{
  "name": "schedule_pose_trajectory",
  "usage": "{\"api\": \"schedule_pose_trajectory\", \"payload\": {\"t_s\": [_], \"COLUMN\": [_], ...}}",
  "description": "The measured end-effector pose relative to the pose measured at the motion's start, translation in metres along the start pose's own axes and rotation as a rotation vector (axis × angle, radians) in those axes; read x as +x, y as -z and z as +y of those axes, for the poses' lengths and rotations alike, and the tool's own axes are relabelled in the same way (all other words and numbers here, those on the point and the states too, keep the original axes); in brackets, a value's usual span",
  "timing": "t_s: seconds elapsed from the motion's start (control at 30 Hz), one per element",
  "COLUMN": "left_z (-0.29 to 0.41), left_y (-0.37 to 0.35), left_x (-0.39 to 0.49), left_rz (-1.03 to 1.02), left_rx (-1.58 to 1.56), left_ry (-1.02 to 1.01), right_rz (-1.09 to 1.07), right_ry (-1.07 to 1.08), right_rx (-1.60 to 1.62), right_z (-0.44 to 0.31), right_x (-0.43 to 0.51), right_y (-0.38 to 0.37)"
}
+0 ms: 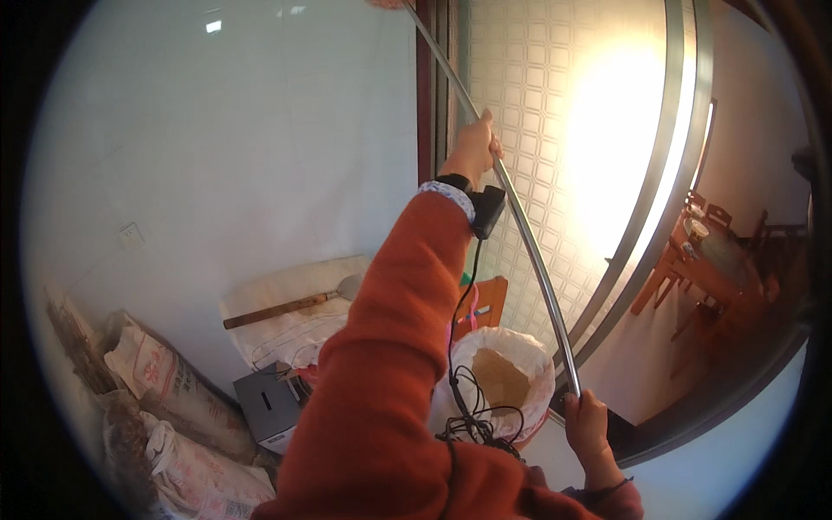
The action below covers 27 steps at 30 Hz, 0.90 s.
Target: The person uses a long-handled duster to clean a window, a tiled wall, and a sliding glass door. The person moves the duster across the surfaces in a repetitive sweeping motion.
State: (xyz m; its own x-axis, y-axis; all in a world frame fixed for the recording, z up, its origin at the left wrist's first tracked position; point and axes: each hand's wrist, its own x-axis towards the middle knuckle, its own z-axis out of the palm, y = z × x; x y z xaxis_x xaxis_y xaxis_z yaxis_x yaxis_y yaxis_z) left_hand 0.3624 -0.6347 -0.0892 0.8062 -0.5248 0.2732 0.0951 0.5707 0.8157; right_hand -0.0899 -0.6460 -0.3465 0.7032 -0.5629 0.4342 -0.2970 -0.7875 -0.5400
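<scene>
A long shiny metal pole (530, 244) runs slantwise from the top edge down to the lower right. My left hand (476, 144) grips it around the upper part, arm stretched out, in front of the patterned glass door panel (520, 169). Lower down, my right hand (587, 419) is closed around the pole's bottom end. Something fuzzy and pinkish-orange (388, 3) shows at the pole's upper end, mostly cut off by the frame. Strapped at my left wrist is a black device (489, 211), its black cable (471, 279) hanging down beside the sleeve.
A white-lined container of grain-like material (500, 383) stands below, by an orange wooden chair back (491, 302). Printed sacks (169, 370), a grey box (266, 400) and a wooden-handled tool (279, 310) line the pale wall. Beyond the door frame (676, 195) is a wooden table (721, 260).
</scene>
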Motion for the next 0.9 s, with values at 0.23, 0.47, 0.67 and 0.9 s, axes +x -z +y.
{"api": "schedule_pose_trajectory", "payload": {"t_s": [0.23, 0.47, 0.67, 0.9], "left_z": [-0.161, -0.309, -0.286, -0.18], "left_y": [0.051, 0.113, 0.123, 0.07], "left_x": [-0.061, -0.19, -0.2, -0.213], "left_rz": [-0.13, 0.344, 0.375, 0.063], "left_rx": [0.046, -0.523, -0.582, -0.693], "left_ry": [0.275, 0.788, 0.777, 0.632], "right_rz": [-0.227, -0.261, -0.157, 0.005], "right_ry": [-0.22, -0.08, 0.035, 0.058], "right_rx": [-0.255, -0.751, -0.863, -1.168], "right_z": [0.055, 0.074, 0.046, 0.064], "right_x": [-0.061, -0.116, -0.111, -0.134], "right_y": [0.038, 0.127, 0.137, 0.166]}}
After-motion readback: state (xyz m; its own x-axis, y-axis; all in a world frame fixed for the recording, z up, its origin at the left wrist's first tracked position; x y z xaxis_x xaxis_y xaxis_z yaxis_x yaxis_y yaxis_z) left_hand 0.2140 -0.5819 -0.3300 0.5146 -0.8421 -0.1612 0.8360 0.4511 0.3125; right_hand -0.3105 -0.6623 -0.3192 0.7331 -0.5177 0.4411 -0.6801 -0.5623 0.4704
